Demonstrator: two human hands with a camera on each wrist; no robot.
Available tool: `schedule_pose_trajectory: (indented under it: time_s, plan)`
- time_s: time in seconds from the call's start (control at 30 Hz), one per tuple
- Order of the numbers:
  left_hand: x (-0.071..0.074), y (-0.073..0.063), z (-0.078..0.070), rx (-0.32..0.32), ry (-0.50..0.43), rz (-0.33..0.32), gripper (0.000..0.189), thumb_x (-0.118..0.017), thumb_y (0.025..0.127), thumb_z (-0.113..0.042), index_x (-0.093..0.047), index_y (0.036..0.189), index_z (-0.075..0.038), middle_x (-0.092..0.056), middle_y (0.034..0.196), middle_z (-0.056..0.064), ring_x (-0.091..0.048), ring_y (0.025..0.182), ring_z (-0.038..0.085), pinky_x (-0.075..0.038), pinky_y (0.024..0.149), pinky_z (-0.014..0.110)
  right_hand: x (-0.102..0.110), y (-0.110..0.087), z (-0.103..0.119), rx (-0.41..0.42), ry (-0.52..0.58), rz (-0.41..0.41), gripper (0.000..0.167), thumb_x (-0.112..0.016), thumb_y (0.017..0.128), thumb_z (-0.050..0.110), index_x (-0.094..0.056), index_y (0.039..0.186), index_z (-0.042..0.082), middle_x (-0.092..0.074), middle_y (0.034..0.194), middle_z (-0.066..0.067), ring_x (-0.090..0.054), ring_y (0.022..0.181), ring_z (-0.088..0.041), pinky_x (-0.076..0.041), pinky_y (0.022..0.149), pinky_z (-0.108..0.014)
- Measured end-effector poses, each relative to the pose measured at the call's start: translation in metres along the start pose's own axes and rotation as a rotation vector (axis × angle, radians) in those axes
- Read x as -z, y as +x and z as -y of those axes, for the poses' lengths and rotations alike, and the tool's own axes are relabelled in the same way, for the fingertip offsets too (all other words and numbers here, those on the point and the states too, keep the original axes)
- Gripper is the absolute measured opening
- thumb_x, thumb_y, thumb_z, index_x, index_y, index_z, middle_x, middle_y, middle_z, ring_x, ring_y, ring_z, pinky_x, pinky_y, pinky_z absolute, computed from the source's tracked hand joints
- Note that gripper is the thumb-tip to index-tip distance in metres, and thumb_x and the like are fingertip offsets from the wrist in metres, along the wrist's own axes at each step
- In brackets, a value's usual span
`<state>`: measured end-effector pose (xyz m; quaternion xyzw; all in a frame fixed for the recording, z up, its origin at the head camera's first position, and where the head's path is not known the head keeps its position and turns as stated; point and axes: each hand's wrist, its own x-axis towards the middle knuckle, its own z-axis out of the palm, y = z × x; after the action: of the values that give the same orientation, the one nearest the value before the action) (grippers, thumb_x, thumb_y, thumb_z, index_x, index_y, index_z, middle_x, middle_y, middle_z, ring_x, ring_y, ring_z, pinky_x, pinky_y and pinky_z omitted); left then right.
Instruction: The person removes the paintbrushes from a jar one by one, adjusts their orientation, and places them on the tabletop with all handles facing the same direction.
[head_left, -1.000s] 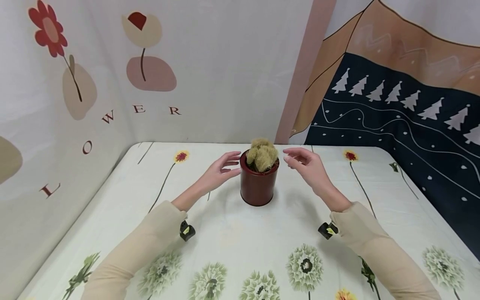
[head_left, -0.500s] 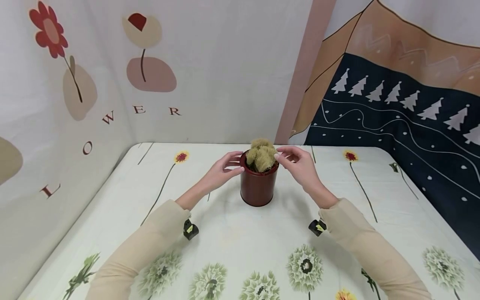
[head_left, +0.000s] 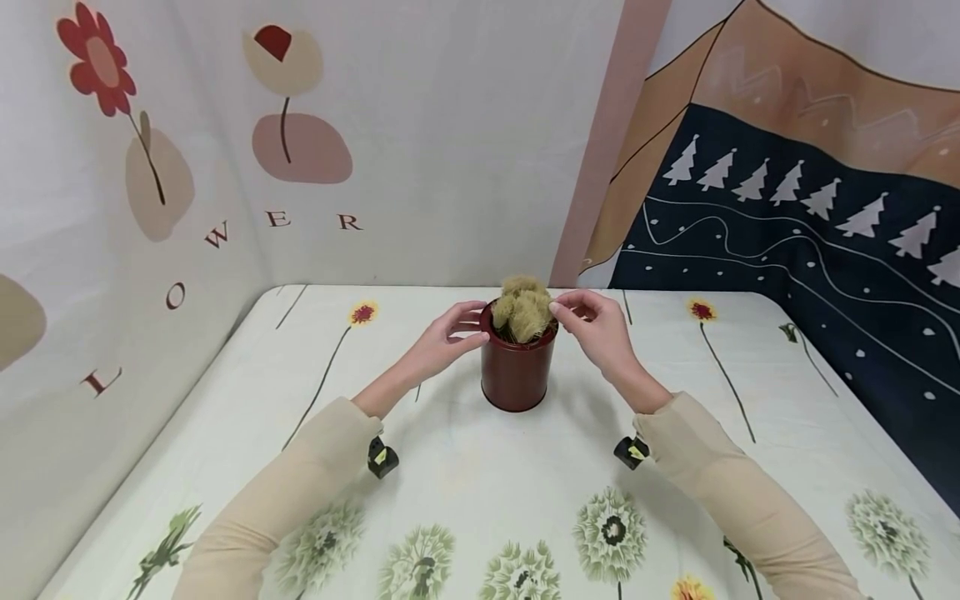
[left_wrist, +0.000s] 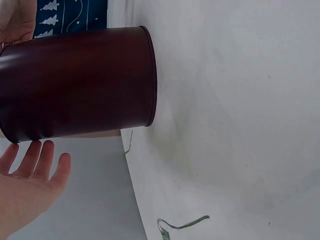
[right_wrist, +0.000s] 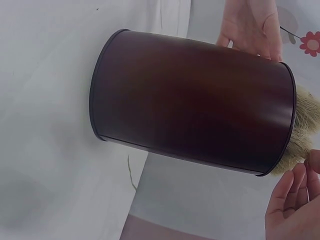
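Note:
A dark red cylindrical pot point(head_left: 514, 375) stands upright on the table in the head view, with a fuzzy yellow-green plant point(head_left: 527, 310) in its mouth. On the pot's left side, my left hand point(head_left: 444, 340) touches near the rim with spread, gently bent fingers; the left wrist view shows its fingertips point(left_wrist: 46, 147) at the pot's wall. From the right, my right hand point(head_left: 606, 332) pinches the plant's edge between thumb and index finger. In the right wrist view that pinch shows beside the rim, with the other fingers point(right_wrist: 295, 182) bent just below the plant.
A white flower-printed cloth point(head_left: 465, 475) covers the table. Printed fabric hangs behind and at the sides: white with flowers and letters point(head_left: 450, 125), dark blue with trees point(head_left: 750, 233) on the right. Small black wrist cameras point(head_left: 382, 458) sit below the sleeves.
My right hand has moved left, from beside the pot to the plant's edge, and pinches it. My left hand has come slightly closer to the rim. The pot has not moved.

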<state>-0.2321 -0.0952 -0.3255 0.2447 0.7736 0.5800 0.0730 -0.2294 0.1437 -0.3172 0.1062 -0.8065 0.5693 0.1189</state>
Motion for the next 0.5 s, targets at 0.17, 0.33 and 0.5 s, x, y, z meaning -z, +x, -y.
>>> schedule_pose_trajectory:
  time_s: [0.17, 0.33, 0.5]
  plan:
    - [0.000, 0.000, -0.001, 0.008, 0.007, -0.003, 0.049, -0.055, 0.088, -0.011, -0.035, 0.132, -0.002, -0.044, 0.123, 0.019, -0.043, 0.112, 0.028, -0.038, 0.090, 0.037, -0.001, -0.004, 0.013, 0.015, 0.021, 0.007, 0.022, -0.058, 0.086, 0.017, -0.060, 0.098, -0.002, -0.056, 0.089, -0.010, -0.050, 0.072, -0.017, -0.044, 0.059, -0.021]
    - [0.000, 0.000, -0.001, 0.002, 0.002, -0.004, 0.049, -0.055, 0.088, -0.010, -0.035, 0.131, -0.001, -0.043, 0.123, 0.019, -0.043, 0.111, 0.029, -0.038, 0.090, 0.037, -0.001, -0.011, 0.034, 0.033, 0.009, 0.017, 0.020, -0.054, 0.089, 0.011, -0.056, 0.098, -0.007, -0.057, 0.089, -0.014, -0.053, 0.079, -0.017, -0.048, 0.070, -0.034]
    - [0.000, -0.001, -0.001, -0.002, 0.003, -0.001, 0.049, -0.055, 0.088, -0.009, -0.035, 0.131, 0.000, -0.043, 0.122, 0.020, -0.043, 0.111, 0.030, -0.038, 0.090, 0.037, -0.001, -0.011, 0.040, 0.047, 0.041, 0.014, 0.018, -0.052, 0.089, 0.008, -0.054, 0.097, -0.008, -0.058, 0.092, -0.018, -0.056, 0.083, -0.021, -0.047, 0.074, -0.041]
